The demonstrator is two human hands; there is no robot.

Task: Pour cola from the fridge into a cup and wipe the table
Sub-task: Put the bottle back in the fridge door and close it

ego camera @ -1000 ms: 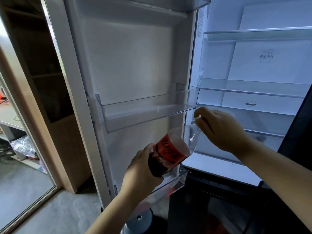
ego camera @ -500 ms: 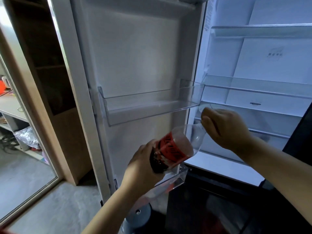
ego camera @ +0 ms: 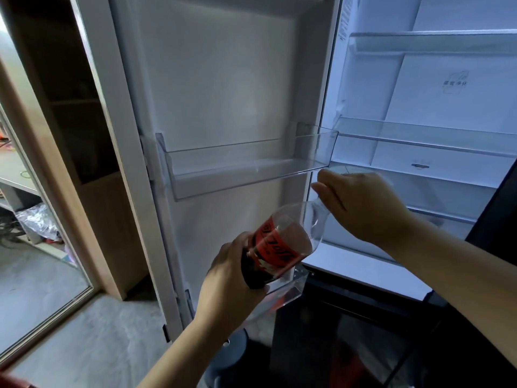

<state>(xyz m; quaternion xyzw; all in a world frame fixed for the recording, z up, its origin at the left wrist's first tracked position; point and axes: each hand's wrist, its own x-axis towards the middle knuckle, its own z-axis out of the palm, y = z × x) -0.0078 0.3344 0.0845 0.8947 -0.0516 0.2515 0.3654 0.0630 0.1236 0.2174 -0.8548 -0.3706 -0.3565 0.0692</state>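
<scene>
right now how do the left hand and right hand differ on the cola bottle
The left hand grips the cola bottle round its dark base end; the right hand curls over its clear neck end, hiding the cap. The left hand sits lower, nearer the camera; the right hand sits higher, before the lit fridge shelves. Both hold the tilted bottle.

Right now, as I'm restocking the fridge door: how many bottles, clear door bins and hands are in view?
cola bottle: 1
clear door bins: 2 (middle bin, lower bin)
hands: 2 (left hand, right hand)
Total: 5
</scene>
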